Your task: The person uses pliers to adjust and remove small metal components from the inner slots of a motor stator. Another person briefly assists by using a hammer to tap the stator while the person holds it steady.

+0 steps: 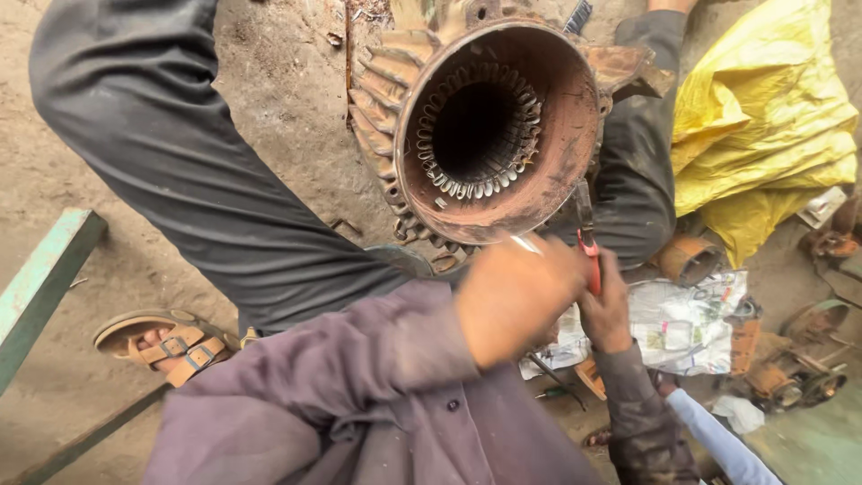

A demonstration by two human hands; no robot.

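A rusty motor housing (557, 171) lies on its side, its open end facing me and metal winding slots (485, 184) ringing the bore. My left hand (516, 296), in a purple sleeve, is closed at the housing's lower rim and pinches a thin pale strip (525, 244). My right hand (607, 314), just to its right, grips red-handled pliers (592, 265). Their jaws point up against the rim.
Another person in dark grey crouches behind the housing, one leg (180, 162) at the left with a sandalled foot (166, 346). A yellow plastic sack (763, 117), crumpled newspaper (687, 323) and rusty parts (790, 373) lie right. A green metal bar (40, 278) stands left. A light-blue sleeve (718, 440) shows below.
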